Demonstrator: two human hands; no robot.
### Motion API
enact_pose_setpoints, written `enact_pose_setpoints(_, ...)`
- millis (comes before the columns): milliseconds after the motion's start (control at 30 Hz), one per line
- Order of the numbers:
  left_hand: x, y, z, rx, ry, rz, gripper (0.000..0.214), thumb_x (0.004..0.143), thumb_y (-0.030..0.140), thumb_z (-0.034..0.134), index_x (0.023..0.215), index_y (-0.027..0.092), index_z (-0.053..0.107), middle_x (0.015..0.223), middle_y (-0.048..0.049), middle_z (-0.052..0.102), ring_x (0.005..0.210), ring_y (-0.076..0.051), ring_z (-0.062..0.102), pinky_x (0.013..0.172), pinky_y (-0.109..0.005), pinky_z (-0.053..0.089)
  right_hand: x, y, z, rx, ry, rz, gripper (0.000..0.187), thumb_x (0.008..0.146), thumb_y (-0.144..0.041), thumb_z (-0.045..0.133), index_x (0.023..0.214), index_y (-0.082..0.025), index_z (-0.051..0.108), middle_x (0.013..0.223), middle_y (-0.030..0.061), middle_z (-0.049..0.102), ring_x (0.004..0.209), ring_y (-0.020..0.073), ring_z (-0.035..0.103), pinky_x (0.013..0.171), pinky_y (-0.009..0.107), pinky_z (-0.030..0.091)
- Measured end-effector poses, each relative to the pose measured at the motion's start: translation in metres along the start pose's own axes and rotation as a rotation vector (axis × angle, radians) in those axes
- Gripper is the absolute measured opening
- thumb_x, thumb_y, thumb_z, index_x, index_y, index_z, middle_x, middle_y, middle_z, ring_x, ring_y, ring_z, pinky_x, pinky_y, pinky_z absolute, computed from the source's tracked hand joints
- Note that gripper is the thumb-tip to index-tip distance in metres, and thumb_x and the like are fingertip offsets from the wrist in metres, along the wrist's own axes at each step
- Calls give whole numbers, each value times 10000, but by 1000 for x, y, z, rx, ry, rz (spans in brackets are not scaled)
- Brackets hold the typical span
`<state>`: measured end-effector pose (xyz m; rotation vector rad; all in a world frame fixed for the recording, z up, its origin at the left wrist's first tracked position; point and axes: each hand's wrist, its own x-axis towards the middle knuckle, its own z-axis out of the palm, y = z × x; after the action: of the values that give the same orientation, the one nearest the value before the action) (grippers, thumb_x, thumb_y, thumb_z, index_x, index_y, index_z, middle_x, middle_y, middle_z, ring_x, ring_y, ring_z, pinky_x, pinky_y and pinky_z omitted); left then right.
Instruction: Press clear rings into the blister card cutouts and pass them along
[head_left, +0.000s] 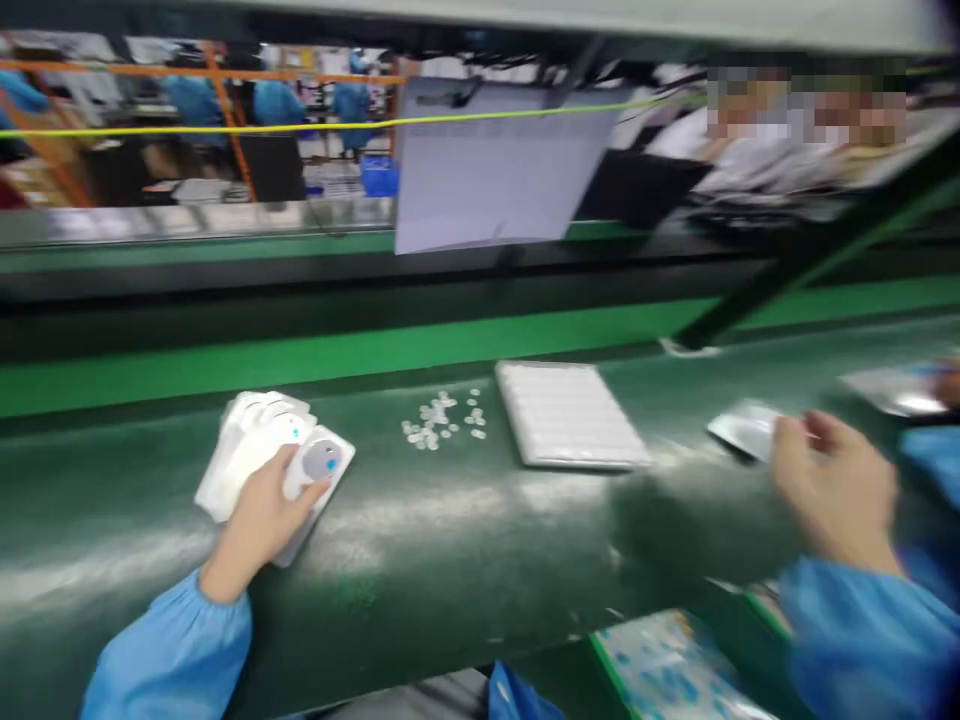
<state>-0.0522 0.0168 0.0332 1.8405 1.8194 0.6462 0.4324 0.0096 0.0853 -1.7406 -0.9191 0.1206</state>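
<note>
Left hand [259, 525] on a green bench [420, 570]: fingers [311, 492] closed around a white plastic piece with a grey round dial [322, 460], just beside a stack of similar white pieces [251, 445]. Right hand [832, 490]: fingers [806, 430] blurred, partly open, at a silver foil pouch [746, 430]; contact cannot be told. Between the hands: small clear discs [442, 420] and a white tray [570, 415].

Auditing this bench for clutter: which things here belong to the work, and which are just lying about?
Work: left hand holding white device with grey dial; right hand by silver pouch; small clear discs; white tray.
Lying about: green belt; hanging grey sheet.
</note>
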Motion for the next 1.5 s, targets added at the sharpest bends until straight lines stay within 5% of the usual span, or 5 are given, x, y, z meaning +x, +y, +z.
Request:
enact_pose_setpoints(233, -17, 37, 38, -986, -299, -193, 499, 810, 468, 805, 1168, 154, 654, 1055, -126, 780, 872, -266, 754, 786, -374, 592, -191, -25, 99, 468, -1189, 175, 366, 887, -523, 707, 1061, -204, 759, 867, 89, 775, 737, 244, 722, 589, 334, 557)
enact_pose_setpoints(333, -19, 43, 51, -1152, -339, -283, 456, 763, 391, 846, 1111, 118, 732, 1096, -166, 784, 1031, -302, 741, 909, -388, 573, -239, -48, 127, 559, -1343, 192, 334, 942, -504, 670, 823, -193, 675, 617, -1, 666, 557, 161, 639, 533, 262, 504)
enact_pose_setpoints(933, -24, 25, 64, -967, -275, -187, 322, 868, 450, 661, 724, 162, 652, 689, -3, 592, 684, -161, 527, 611, -265, 425, -225, -53, 144, 231, -788, -641, 284, 1035, -199, 532, 1205, -281, 744, 995, 74, 721, 852, 206, 717, 726, 325, 612)
enact_pose_setpoints(1300, -24, 22, 70, -973, -84, -528, 234, 788, 437, 699, 742, 209, 729, 908, -72, 734, 1010, -306, 669, 878, -388, 534, -226, -64, 147, 443, -911, -74, 234, 987, -397, 614, 856, -213, 675, 817, 50, 655, 669, 165, 611, 556, 276, 498)
enact_pose_setpoints(1500, -23, 30, 65, -1432, -433, -507, 437, 813, 507, 691, 1013, 129, 780, 1095, -148, 785, 922, -348, 759, 700, -382, 569, -181, -24, 81, 636, -587, 404, 349, 730, -521, 876, 796, -222, 708, 657, -11, 529, 526, 98, 440, 437, 247, 354)
